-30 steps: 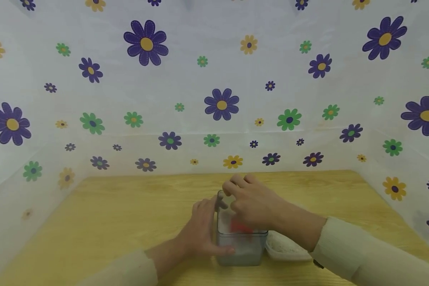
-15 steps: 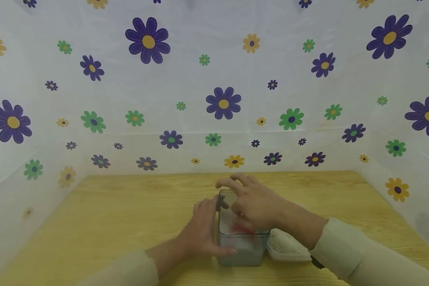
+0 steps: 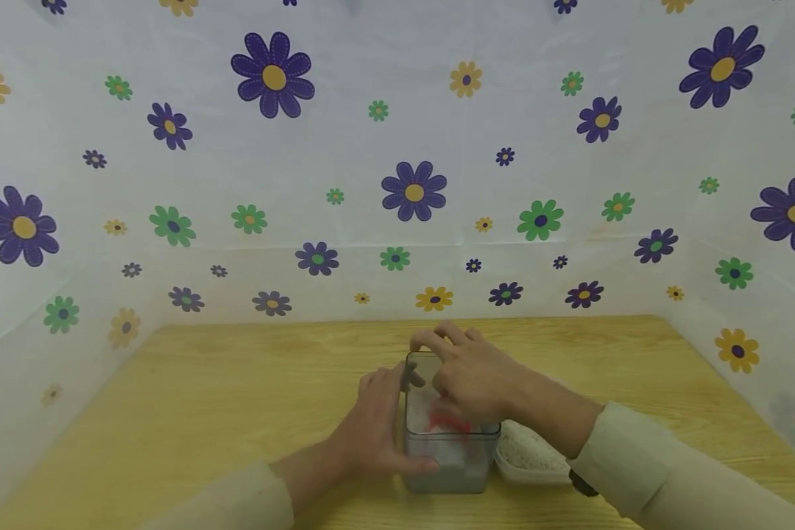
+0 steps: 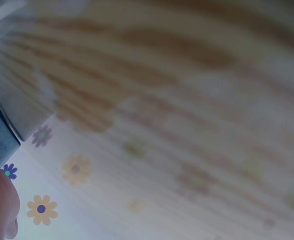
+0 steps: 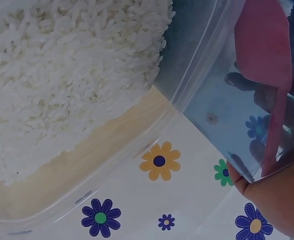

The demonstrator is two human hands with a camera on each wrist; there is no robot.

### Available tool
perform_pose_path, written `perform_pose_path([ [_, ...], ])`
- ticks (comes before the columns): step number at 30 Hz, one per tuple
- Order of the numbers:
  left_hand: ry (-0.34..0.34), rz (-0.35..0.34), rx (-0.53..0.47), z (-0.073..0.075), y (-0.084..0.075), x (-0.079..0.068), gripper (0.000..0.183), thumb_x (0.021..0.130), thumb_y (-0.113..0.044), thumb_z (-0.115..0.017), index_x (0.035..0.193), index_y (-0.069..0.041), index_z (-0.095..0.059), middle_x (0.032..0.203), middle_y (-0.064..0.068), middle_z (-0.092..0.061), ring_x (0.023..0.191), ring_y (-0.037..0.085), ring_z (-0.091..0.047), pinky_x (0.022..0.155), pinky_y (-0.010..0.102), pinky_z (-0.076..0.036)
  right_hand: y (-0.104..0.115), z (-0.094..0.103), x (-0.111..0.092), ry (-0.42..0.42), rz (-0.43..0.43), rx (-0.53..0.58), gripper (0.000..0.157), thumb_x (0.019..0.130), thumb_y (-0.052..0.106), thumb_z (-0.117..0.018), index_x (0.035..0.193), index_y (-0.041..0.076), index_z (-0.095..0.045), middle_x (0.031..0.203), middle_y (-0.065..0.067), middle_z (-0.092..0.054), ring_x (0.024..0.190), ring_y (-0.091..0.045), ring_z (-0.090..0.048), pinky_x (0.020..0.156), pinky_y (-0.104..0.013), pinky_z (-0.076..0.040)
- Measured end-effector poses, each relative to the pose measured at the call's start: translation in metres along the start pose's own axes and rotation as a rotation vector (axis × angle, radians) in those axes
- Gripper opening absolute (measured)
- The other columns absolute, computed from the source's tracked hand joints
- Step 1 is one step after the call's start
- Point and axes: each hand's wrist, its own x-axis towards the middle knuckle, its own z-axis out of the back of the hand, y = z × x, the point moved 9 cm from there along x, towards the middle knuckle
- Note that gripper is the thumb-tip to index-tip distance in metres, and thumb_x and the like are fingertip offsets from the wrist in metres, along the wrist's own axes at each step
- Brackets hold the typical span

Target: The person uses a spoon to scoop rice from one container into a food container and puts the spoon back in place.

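A tall clear grey-tinted plastic container (image 3: 450, 467) stands on the table in the head view, with whitish contents inside. My left hand (image 3: 371, 427) grips its left side, thumb across the front and fingertips showing through the far wall. At its open top, my right hand (image 3: 477, 375) reaches in, knuckles up. Below that hand is a red scoop (image 3: 449, 422), blurred in the head view. Seen from the right wrist, the scoop (image 5: 264, 45) shows a broad blade and a thin handle running to my right hand (image 5: 277, 200), which holds it.
Right beside the container sits a low clear tub of white rice (image 3: 533, 453), partly under my right forearm; its grains (image 5: 76, 75) fill much of the right wrist view. A wooden table (image 3: 238, 397) lies below, enclosed by a flower-printed white sheet (image 3: 344, 147).
The fingers of my right hand have spread and shifted slightly over the container's rim, and the red scoop has moved a little inside. My left hand keeps its place on the container.
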Motion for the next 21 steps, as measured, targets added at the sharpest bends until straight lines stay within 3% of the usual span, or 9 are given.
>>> perform_pose_path([
  [4, -0.014, -0.004, -0.007, 0.0, -0.001, 0.001, 0.102, 0.06, -0.078, -0.062, 0.136, -0.017, -0.034, 0.118, -0.004, -0.051, 0.111, 0.013, -0.043, 0.096, 0.045, -0.029, -0.005, -0.003, -0.001, 0.032, -0.051, -0.008, 0.028, 0.09, 0.039, -0.056, 0.074, 0.021, -0.072, 0.138, 0.002, -0.037, 0.13, -0.023, -0.03, 0.099, -0.048, -0.037],
  [8, -0.002, 0.0, -0.013, 0.0, -0.002, 0.003, 0.103, 0.06, -0.077, -0.063, 0.138, -0.016, -0.033, 0.119, -0.005, -0.05, 0.11, 0.011, -0.042, 0.096, 0.044, -0.029, -0.013, -0.004, -0.002, 0.034, -0.137, 0.019, 0.033, 0.092, 0.035, -0.052, 0.065, 0.02, -0.067, 0.134, 0.002, -0.042, 0.127, -0.02, -0.034, 0.094, -0.045, -0.041],
  [13, -0.002, 0.006, -0.001, 0.0, -0.002, 0.004, 0.104, 0.06, -0.077, -0.063, 0.139, -0.018, -0.029, 0.119, -0.007, -0.049, 0.107, 0.008, -0.041, 0.096, 0.043, -0.029, -0.021, -0.003, -0.005, 0.011, -0.216, 0.053, 0.037, 0.092, 0.035, -0.05, 0.06, 0.02, -0.063, 0.127, 0.001, -0.048, 0.12, -0.017, -0.038, 0.088, -0.039, -0.045],
  [21, -0.054, -0.033, 0.052, 0.004, -0.005, 0.003, 0.104, 0.058, -0.077, -0.064, 0.134, -0.013, -0.034, 0.115, -0.007, -0.051, 0.103, 0.007, -0.043, 0.093, 0.043, -0.031, -0.022, 0.004, -0.011, -0.053, -0.313, 0.093, 0.042, 0.091, 0.041, -0.051, 0.06, 0.016, -0.065, 0.118, -0.001, -0.054, 0.114, -0.02, -0.042, 0.081, -0.041, -0.046],
])
